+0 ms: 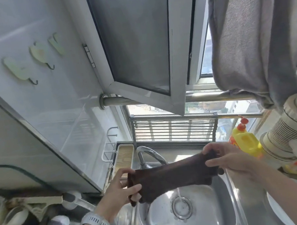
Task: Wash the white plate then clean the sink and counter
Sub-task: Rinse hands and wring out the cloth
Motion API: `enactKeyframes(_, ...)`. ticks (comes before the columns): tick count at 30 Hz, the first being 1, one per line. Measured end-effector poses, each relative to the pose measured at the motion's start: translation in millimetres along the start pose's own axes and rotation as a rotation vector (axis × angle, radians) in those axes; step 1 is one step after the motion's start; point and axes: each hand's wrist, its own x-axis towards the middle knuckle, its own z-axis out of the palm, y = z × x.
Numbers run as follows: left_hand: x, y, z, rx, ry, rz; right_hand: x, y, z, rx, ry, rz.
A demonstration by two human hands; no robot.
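While water runs into the steel sink (226,205), we stretch a dark brown cloth (172,176) above it. Our left hand (118,189) pinches one end, our right hand (230,160) the other. A white plate (280,214) edge shows on the desk at right.

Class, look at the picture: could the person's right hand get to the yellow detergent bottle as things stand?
Probably yes. The yellow bottle stands just behind the right hand with nothing between them, but that hand grips the brown cloth and must let go first.

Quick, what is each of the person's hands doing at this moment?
Left hand: closed, gripping the left end of the dark brown cloth.
Right hand: closed, gripping the cloth's right end, stretched above the steel sink.
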Motion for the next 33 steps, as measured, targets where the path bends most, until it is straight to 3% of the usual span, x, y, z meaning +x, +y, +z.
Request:
enactKeyframes(6,-0.5,17.0,-15.5,-0.025,0.251,0.196,52.2,-69.1,28.3,-0.296,0.162,-0.272)
enactKeyframes(13,36.9,-11.4,-18.2,0.013,0.367,0.092,158.6,-72.5,73.2,-0.689,0.22,-0.204)
enactKeyframes(15,51.2,-28.9,-11.7,0.006,0.384,0.052,170.5,-54.0,82.9,-0.697,0.241,-0.184)
enactKeyframes(21,82.2,-73.9,-0.4,-0.012,0.371,-0.035,173.5,-0.6,82.0,-0.463,0.31,-0.084)
enactKeyframes(25,86.0,-105.5,9.5,0.037,0.386,-0.192,125.6,37.3,77.9,-0.245,0.495,-0.021)
enactKeyframes(29,88.5,-135.3,38.5,0.177,0.275,-0.329,79.9,129.4,108.5,0.08,0.598,0.353)
enactKeyframes(33,103.3,-142.5,72.6,0.279,0.213,-0.281,96.0,183.8,162.8,0.409,0.462,0.548)
